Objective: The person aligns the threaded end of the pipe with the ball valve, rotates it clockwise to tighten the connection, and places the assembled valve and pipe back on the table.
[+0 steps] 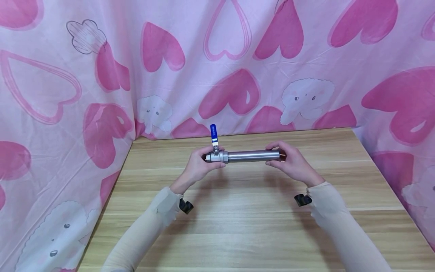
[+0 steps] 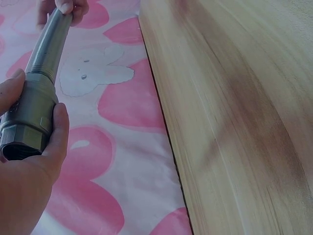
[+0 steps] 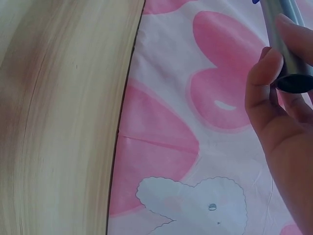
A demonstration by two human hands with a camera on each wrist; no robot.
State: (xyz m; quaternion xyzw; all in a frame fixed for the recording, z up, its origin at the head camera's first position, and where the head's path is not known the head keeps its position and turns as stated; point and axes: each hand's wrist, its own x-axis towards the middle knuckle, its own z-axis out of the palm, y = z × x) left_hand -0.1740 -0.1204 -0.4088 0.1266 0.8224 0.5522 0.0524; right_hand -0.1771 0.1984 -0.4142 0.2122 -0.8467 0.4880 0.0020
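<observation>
A metal ball valve (image 1: pixel 216 156) with a blue lever handle (image 1: pixel 213 133) is joined to a steel pipe (image 1: pixel 253 156), the two lying in one line across the head view. My left hand (image 1: pixel 198 164) grips the valve body, thumb along the near side. At the pipe's far right end, my right hand (image 1: pixel 291 160) holds it between thumb and fingers. Threads (image 2: pixel 40 74) show where pipe and valve meet in the left wrist view. The open pipe end (image 3: pixel 295 83) faces the right wrist camera. The lever points away from me, its tip up near the table's back.
Beneath the hands is a wood-grain table (image 1: pixel 238 234), with shadows of both arms on it. A pink curtain (image 1: pixel 190 87) printed with hearts hangs behind and along both sides. Small black devices (image 1: pixel 186 206) are strapped at the wrists.
</observation>
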